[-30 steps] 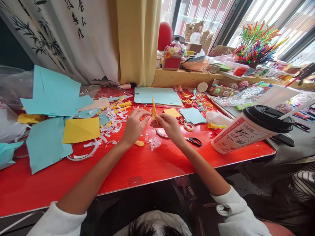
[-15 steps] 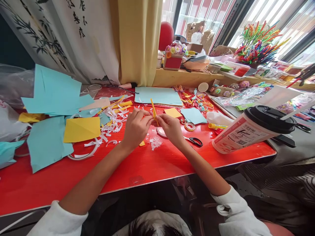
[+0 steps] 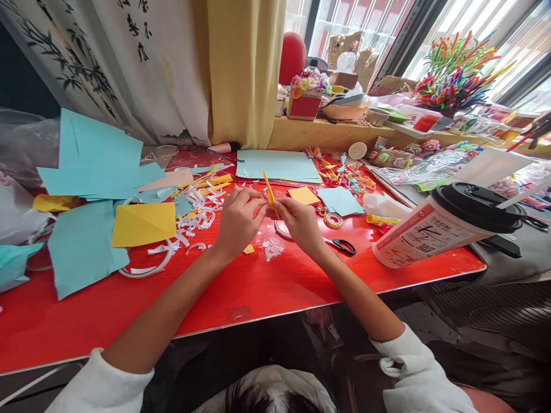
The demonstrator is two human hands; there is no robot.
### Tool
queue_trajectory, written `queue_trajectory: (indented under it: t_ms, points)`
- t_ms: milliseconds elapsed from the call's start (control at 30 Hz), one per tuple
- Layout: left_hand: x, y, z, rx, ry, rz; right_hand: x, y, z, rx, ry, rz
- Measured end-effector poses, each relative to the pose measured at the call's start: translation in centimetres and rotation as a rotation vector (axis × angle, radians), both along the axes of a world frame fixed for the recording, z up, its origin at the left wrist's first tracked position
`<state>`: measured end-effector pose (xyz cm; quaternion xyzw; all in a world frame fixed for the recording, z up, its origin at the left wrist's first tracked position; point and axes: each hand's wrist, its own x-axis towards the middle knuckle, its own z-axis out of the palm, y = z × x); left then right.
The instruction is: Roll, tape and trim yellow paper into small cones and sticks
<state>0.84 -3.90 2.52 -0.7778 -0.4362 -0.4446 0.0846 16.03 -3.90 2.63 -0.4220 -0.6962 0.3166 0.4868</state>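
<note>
A thin, pointed piece of folded yellow paper (image 3: 268,188) stands up between my two hands over the red table (image 3: 297,287). My right hand (image 3: 299,223) pinches its lower end between thumb and fingertips. At its left side, my left hand (image 3: 241,221) has thumb and fingers bent together close against the paper; its fingertips are partly hidden, so whether they grip it is hard to make out. Just beyond my right hand lie a yellow paper square (image 3: 303,195) and a light blue square (image 3: 340,201). Scissors with black handles (image 3: 344,246) rest by my right wrist.
A lidded paper cup (image 3: 424,229) stands at the right. White paper shreds (image 3: 202,215), blue sheets (image 3: 86,246) and a yellow sheet (image 3: 144,225) cover the left side. Tape rolls (image 3: 333,220) and a blue paper stack (image 3: 278,166) lie farther back. Craft items crowd the windowsill.
The yellow paper stays between both hands; my left fingers have shifted slightly and more of the paper's lower part shows. The view has moved a little.
</note>
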Motion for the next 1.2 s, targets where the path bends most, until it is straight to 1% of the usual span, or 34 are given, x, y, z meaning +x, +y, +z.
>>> queue_trajectory:
  t_ms: [167,233,300,367,433,467,567,667,767,867,933,1000,1100,1200]
  points:
    - [0.0,0.0,0.5,-0.139,-0.199,-0.052,0.0,0.0,0.1,-0.073,0.133,0.049]
    - [-0.4,0.2,0.6,-0.160,-0.252,-0.033,0.0,0.1,0.1,-0.094,0.174,0.054]
    - [-1.3,0.8,0.7,-0.140,-0.239,0.033,0.0,0.2,0.2,-0.117,0.211,0.060]
    - [-2.4,1.6,0.4,-0.087,-0.097,0.140,0.1,0.2,0.2,-0.156,0.244,0.076]
    - [-3.7,2.5,-0.2,-0.064,0.108,0.232,0.1,0.3,0.3,-0.220,0.275,0.119]
    - [-4.3,2.9,-0.6,-0.060,0.185,0.253,0.1,0.3,0.4,-0.255,0.289,0.147]
    - [-5.7,3.8,-1.5,-0.067,0.312,0.266,0.3,0.3,0.5,-0.325,0.316,0.220]
    - [-6.3,4.0,-1.6,-0.058,0.386,0.232,0.6,0.5,0.6,-0.359,0.330,0.274]
    - [-5.9,3.4,-0.6,0.056,0.417,0.154,0.9,0.6,0.7,-0.408,0.345,0.317]
    - [-4.9,2.4,0.3,0.135,0.437,-0.023,1.0,0.7,0.7,-0.463,0.360,0.354]
    - [-4.2,1.8,0.6,0.124,0.462,-0.135,1.0,0.7,0.6,-0.494,0.356,0.375]
    - [-3.9,1.5,0.6,0.097,0.481,-0.206,1.0,0.7,0.5,-0.523,0.326,0.391]
    - [-3.9,1.4,0.5,0.057,0.440,-0.247,1.0,0.6,0.4,-0.549,0.245,0.405]
    - [-3.9,1.3,0.6,0.024,0.396,-0.266,1.0,0.7,0.2,-0.496,0.158,0.381]
